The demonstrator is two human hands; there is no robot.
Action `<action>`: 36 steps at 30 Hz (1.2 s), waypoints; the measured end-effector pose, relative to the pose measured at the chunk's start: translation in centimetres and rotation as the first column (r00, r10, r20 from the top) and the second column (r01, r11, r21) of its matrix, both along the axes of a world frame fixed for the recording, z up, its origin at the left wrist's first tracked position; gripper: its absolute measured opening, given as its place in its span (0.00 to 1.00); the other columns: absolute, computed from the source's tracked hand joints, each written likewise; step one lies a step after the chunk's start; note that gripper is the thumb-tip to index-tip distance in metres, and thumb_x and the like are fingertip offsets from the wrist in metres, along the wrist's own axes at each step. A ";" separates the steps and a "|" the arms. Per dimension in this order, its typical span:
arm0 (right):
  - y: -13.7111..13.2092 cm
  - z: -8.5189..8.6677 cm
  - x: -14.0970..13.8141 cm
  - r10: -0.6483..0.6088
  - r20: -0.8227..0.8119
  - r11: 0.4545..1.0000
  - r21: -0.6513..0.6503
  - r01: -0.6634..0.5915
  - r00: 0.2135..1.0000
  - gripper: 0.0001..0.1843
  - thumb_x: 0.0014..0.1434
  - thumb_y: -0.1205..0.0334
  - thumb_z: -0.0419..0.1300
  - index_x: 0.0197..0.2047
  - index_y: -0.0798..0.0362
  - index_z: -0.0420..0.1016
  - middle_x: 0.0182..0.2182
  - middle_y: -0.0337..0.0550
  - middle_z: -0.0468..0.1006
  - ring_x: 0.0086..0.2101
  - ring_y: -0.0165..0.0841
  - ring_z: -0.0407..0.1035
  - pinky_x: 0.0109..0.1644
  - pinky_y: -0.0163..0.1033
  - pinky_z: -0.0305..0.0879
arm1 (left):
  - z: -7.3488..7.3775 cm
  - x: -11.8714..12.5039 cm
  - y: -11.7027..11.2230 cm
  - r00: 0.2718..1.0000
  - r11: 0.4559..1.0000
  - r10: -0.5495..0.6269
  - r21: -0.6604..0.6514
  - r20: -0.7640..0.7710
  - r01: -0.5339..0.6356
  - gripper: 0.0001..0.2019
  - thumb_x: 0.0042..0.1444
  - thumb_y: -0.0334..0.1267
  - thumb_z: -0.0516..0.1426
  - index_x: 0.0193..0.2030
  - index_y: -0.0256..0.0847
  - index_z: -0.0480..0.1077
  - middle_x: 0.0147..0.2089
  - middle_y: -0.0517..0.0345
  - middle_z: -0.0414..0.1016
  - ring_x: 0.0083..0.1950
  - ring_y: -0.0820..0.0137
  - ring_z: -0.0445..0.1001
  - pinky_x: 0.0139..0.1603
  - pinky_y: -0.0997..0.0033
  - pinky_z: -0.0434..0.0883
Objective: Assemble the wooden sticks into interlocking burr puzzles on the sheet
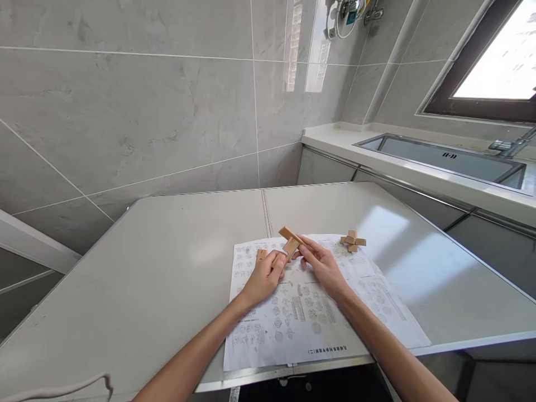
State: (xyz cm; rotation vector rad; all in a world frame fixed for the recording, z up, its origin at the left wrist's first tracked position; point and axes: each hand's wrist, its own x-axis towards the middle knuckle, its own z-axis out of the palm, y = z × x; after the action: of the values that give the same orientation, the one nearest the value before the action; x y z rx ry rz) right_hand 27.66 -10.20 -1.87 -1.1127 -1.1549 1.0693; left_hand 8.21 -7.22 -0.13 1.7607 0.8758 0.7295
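Both my hands are over a printed instruction sheet lying on a grey table. My left hand is closed around a short wooden puzzle bar; another wooden end shows at its knuckles. My right hand pinches a longer wooden bar, which crosses the left hand's piece. To the right, an assembled wooden cross puzzle rests on the sheet, apart from both hands.
The table stands against a grey tiled wall. At the right runs a counter with a steel sink and tap below a window. A white cord lies at the table's near left corner.
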 end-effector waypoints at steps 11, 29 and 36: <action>-0.3 0.2 -0.1 -0.039 0.098 0.998 0.061 0.033 0.994 0.28 0.72 0.44 0.59 0.68 0.49 0.76 0.42 0.48 0.85 0.41 0.41 0.76 0.37 0.43 0.69 | -0.4 -0.1 0.1 0.998 0.997 0.067 0.048 0.012 -0.068 0.20 0.73 0.56 0.50 0.35 0.44 0.68 0.26 0.61 0.66 0.30 0.66 0.63 0.36 0.65 0.67; -0.6 -0.4 -0.2 -0.165 0.287 0.973 0.204 0.108 0.944 0.24 0.74 0.51 0.57 0.67 0.49 0.76 0.32 0.41 0.81 0.35 0.38 0.75 0.38 0.42 0.70 | 0.1 -0.2 0.1 0.994 0.988 0.104 0.123 -0.039 -0.098 0.20 0.73 0.54 0.49 0.36 0.45 0.69 0.26 0.59 0.67 0.34 0.63 0.66 0.40 0.62 0.68; -0.7 -0.5 -0.4 -0.200 0.309 0.962 0.243 0.127 0.930 0.23 0.74 0.53 0.57 0.67 0.50 0.77 0.34 0.42 0.84 0.35 0.37 0.76 0.43 0.43 0.71 | 0.6 -0.3 0.0 0.990 0.985 0.114 0.143 -0.085 -0.101 0.19 0.74 0.50 0.47 0.34 0.44 0.67 0.29 0.57 0.69 0.40 0.60 0.66 0.47 0.60 0.66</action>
State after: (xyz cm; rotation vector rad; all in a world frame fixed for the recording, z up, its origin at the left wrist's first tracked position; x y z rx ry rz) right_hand 27.26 -10.88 -2.39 -1.2177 -1.3794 0.6198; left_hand 7.87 -7.19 0.46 1.8937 1.0108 0.8001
